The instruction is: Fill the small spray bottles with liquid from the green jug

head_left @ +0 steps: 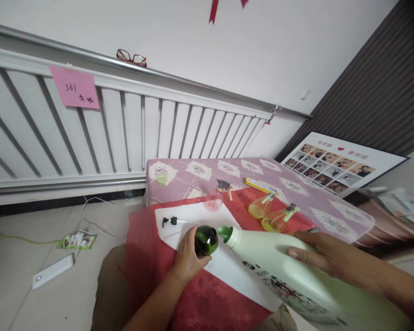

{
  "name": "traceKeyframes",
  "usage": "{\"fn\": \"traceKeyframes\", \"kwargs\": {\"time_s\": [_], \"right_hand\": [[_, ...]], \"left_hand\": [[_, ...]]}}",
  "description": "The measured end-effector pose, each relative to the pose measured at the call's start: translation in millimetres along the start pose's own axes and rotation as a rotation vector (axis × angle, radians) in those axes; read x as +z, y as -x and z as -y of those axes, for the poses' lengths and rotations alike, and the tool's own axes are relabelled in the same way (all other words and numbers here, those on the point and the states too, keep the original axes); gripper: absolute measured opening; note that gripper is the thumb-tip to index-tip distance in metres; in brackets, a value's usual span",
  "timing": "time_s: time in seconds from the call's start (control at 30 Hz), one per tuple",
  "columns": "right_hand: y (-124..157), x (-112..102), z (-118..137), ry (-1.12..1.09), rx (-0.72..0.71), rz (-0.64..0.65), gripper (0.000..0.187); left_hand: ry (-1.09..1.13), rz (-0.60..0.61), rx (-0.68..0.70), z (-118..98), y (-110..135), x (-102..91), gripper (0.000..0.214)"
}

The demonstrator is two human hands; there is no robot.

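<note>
- Purple cloth (279,175) is lying at 12 o'clock, red cloth (207,294) is coming down to 6 o'clock, and white paper (236,271) is resting on the red.
- Left hand (188,255) is holding a round green bottle (206,243) in the middle, over the paper. Its fingers are curling round and pinching the bottle's sides; some are hiding, so I can't tell how they're sitting underneath.
- Right hand (317,253) is holding a big pale jug (286,266) at 4 o'clock from the bottle. Its thumb is lying on the jug; most other fingers are hiding, so I can't tell how hard they're squeezing.
- The jug's mouth is pointing at the bottle's mouth, very near. I'm not seeing drops falling.
- Spills could be coming if the jug is tipping too fast, because the bottle's hole is looking small.
- Drips could be landing on the paper and red cloth if the mouths aren't lining up.
- If the jug is feeling heavy, it could be twisting and bumping the bottle.
- Wet, smooth sides could be making the bottle slip.
- A black pump top (170,221) is lying at 10 o'clock; splashes could be reaching it.
- Two yellow spray bottles (275,221) are sitting at 2 o'clock; a swinging jug could be knocking them over.
</note>
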State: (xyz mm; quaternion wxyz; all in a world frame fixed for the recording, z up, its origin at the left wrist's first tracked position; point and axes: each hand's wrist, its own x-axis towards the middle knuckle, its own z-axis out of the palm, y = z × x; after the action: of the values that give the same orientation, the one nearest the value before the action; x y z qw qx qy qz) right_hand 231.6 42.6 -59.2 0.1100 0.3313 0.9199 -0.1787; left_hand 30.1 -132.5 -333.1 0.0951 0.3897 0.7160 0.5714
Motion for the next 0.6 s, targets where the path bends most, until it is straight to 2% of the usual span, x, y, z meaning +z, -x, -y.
{"fn": "traceKeyframes", "kwargs": {"time_s": [0.5, 0.57, 0.6], "right_hand": [[-4, -8, 22, 0.054, 0.022, 0.104, 0.041], [-3, -5, 26, 0.045, 0.016, 0.026, 0.039], [-2, -3, 28, 0.039, 0.029, -0.079, 0.039]], "left_hand": [[0.024, 0.01, 0.007, -1, -1, -2.4, 0.094], [0.013, 0.011, 0.015, -1, -2, -2.3, 0.094], [0.008, 0.01, 0.019, -1, -1, -2.2, 0.094]]}}
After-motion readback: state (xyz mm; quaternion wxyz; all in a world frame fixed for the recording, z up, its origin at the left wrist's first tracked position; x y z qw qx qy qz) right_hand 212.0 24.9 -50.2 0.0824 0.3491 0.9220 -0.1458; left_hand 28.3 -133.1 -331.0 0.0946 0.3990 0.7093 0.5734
